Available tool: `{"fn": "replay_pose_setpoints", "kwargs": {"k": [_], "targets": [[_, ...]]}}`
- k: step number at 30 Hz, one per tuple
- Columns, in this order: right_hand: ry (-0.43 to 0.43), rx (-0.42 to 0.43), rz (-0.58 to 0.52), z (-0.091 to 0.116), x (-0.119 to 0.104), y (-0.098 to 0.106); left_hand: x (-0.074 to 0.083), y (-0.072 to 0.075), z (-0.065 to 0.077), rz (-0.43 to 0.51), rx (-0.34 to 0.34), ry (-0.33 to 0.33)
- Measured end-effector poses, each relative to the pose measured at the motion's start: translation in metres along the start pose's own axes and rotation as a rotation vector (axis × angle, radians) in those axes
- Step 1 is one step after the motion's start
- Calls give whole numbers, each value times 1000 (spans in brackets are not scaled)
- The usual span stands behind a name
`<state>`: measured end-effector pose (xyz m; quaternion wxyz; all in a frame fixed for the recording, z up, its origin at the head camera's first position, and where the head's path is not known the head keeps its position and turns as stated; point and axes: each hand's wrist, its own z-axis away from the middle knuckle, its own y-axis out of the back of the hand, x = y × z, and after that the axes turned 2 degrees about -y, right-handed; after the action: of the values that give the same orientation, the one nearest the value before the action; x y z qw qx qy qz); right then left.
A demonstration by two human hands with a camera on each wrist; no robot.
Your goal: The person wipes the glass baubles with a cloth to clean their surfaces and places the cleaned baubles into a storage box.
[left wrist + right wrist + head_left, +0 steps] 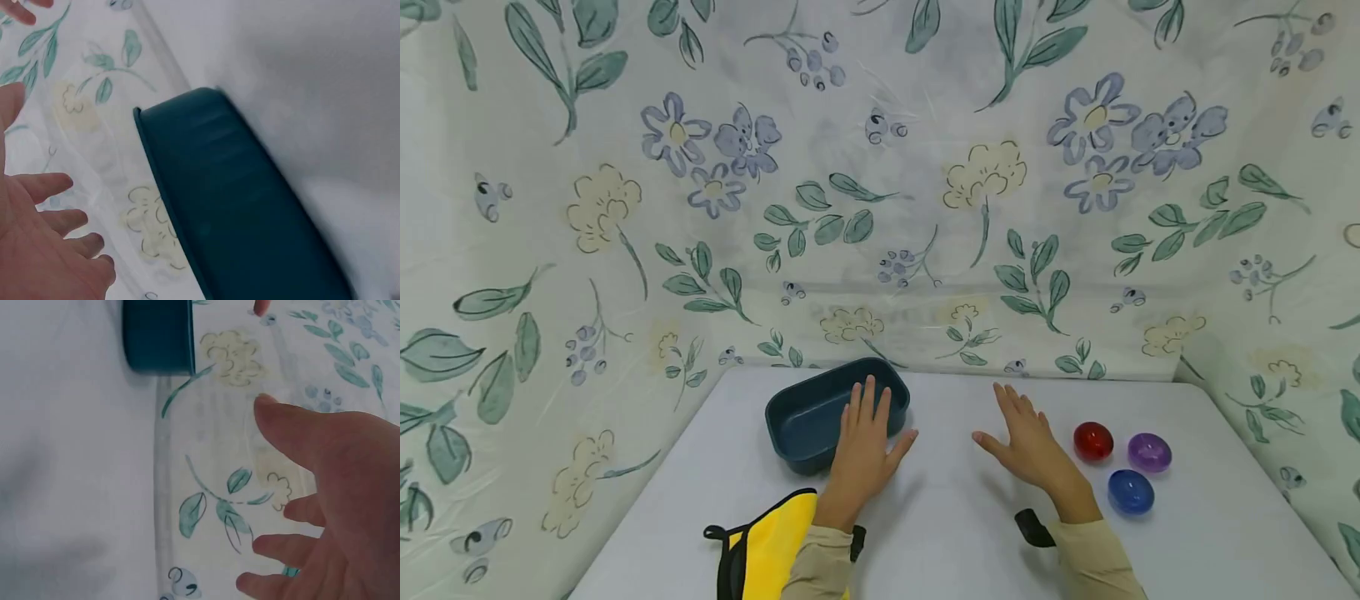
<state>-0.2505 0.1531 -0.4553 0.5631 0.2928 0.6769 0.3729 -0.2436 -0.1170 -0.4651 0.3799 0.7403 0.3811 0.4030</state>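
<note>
My left hand [866,446] is held with fingers extended, overlapping the right part of a dark teal basin [805,421] in the head view. The basin's outer wall [225,200] fills the middle of the left wrist view, beside the open palm. My right hand [1028,440] also has its fingers spread and holds nothing, right of the basin. Beyond it lie three shiny egg-shaped pieces: a red one [1093,442], a purple one [1150,452] and a blue one [1131,492]. A yellow cloth item with black trim [771,546] lies by the left forearm, partly hidden by the sleeve.
A white table [940,533] carries everything. Behind it and at both sides hangs a floral-printed curtain [880,250], meeting the table's back edge. Black straps with small devices sit at both wrists.
</note>
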Motion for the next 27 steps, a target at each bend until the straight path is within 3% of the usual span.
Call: {"fn": "replay_pose_setpoints", "kwargs": {"k": [6,14,20,27], "targets": [[53,6,-167,-4,-6,1,-7,18,0,118,-24,75],[167,22,-375,-14,-22,0,-19,56,9,305,-39,214],[224,3,-516,-29,-31,2,-37,76,19,360,71,279],[178,-40,-590,-47,-32,-4,-58,87,30,415,185,347]]}}
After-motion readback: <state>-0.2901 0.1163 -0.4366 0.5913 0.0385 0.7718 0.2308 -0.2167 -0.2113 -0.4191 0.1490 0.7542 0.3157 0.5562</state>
